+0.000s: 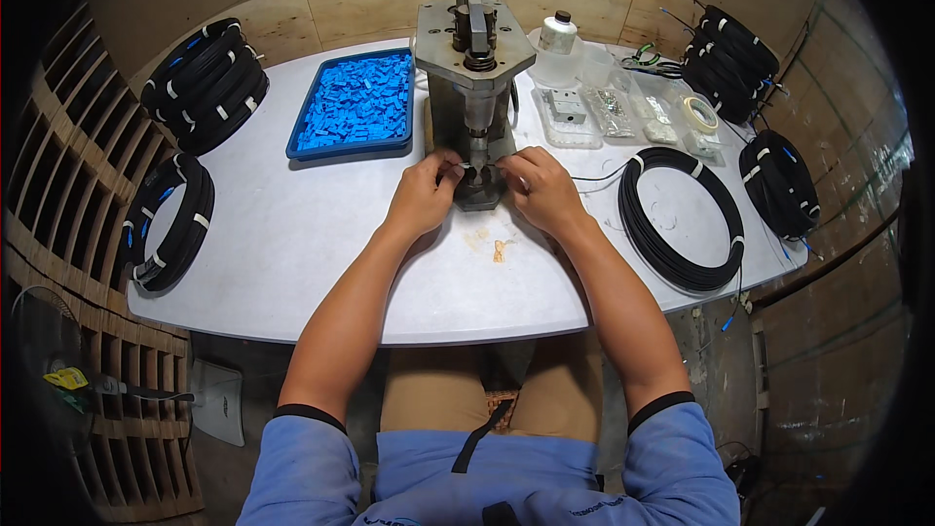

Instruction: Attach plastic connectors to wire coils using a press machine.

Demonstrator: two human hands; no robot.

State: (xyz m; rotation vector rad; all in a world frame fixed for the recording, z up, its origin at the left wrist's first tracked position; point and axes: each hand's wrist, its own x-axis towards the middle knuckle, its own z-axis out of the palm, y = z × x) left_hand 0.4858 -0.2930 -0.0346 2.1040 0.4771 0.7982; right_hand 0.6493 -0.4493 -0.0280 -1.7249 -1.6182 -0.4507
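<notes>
Around the press (478, 107), open surface (282, 234) spreads at 8 o'clock, as far as the left coil (200, 219); another gap lies at 6, between the forearms (351, 282). The blue tray (351, 150) blocks 10, clear containers (570, 138) block 2, a thin black cable (599, 178) crosses 3, and a large flat coil (635, 224) bars half past 3.

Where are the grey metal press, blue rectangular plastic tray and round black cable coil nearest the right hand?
Grey metal press (478, 109): head view, on its vertical cylinder.
Blue rectangular plastic tray (351, 151): head view, on its front wall.
Round black cable coil (693, 280): head view, on its near side.
</notes>
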